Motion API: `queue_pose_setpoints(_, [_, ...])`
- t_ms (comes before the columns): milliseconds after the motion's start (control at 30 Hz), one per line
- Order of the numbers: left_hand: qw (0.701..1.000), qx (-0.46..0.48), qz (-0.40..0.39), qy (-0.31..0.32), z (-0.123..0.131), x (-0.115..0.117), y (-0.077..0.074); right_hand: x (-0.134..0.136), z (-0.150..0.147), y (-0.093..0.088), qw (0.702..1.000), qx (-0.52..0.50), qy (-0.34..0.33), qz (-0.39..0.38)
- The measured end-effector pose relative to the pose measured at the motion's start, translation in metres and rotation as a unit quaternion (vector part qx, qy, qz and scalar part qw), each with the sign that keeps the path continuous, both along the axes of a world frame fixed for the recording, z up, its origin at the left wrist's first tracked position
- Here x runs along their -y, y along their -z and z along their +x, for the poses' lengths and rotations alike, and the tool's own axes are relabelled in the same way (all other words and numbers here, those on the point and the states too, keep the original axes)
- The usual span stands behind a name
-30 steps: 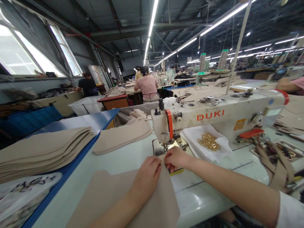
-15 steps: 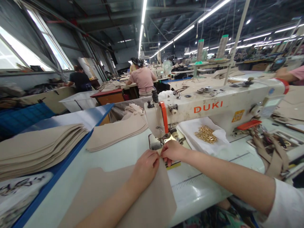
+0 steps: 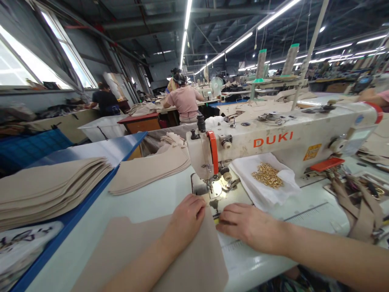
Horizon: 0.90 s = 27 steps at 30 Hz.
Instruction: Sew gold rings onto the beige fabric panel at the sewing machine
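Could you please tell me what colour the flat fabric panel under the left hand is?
The flat fabric panel is plain greyish beige, best seen in the head view.

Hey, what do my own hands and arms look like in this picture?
Your left hand and right hand are bare: no gloves, and no watch, bracelet or ring shows. Your left forearm and right forearm are uncovered, with no sleeve in view.

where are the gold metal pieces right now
In the head view, right of centre: the gold metal pieces lie on a white sheet below the DUKI lettering, beyond the right hand.
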State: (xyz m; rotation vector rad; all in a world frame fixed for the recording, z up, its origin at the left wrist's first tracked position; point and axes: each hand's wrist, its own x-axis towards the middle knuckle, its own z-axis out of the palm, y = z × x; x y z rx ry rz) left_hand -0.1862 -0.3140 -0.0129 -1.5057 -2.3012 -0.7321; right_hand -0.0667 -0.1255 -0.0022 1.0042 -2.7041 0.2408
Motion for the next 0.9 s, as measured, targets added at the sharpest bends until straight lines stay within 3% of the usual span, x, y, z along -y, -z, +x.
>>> queue_pose_setpoints(100, [1.000,0.001,0.001,0.005,0.000,0.001,0.001,0.005,-0.002,0.001,1.000,-0.017,-0.002,0.018])
queue_pose_setpoints(300, [1.000,-0.003,0.007,0.007,0.000,0.002,0.002,0.018,-0.023,0.006,0.995,-0.016,0.067,-0.066])
queue_pose_setpoints(567, [1.000,0.006,0.011,-0.008,0.002,0.001,0.003,0.020,-0.029,0.014,0.989,0.011,0.077,-0.127])
queue_pose_setpoints(900, [0.999,-0.016,0.040,0.011,0.000,0.000,0.004,0.021,-0.029,0.014,0.991,0.010,0.066,-0.113])
